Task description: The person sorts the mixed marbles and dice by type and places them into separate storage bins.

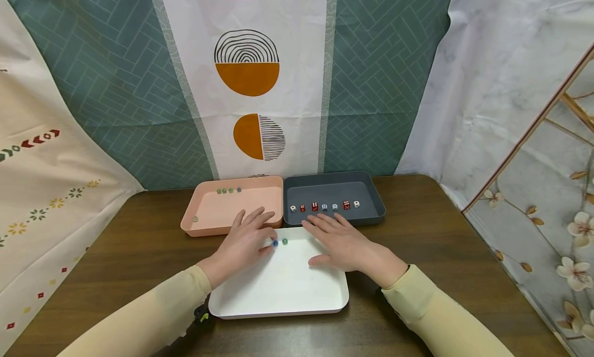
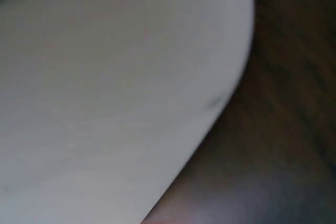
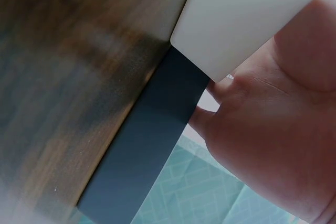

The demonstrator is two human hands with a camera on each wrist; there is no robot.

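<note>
A white tray (image 1: 283, 290) lies in front on the wooden table, holding a blue marble (image 1: 275, 243) and a green marble (image 1: 285, 241) near its back edge. My left hand (image 1: 243, 242) reaches over the tray's left side, thumb and index fingertips right beside the blue marble, a gap between them. Over the tray's right side hovers my right hand (image 1: 345, 245), palm down, fingers extended toward the dark blue tray (image 1: 334, 183) and holding nothing. In the right wrist view the palm (image 3: 262, 140) shows past the white tray's corner. The left wrist view has only a blurred tray.
Behind on the left, a pink tray (image 1: 255, 192) contains several green and bluish marbles (image 1: 230, 191). Red dice (image 1: 314, 206) and white dice (image 1: 357, 204) stand in a row in the dark blue tray. Patterned cloths (image 1: 380, 88) hang around the wooden table (image 1: 417, 233).
</note>
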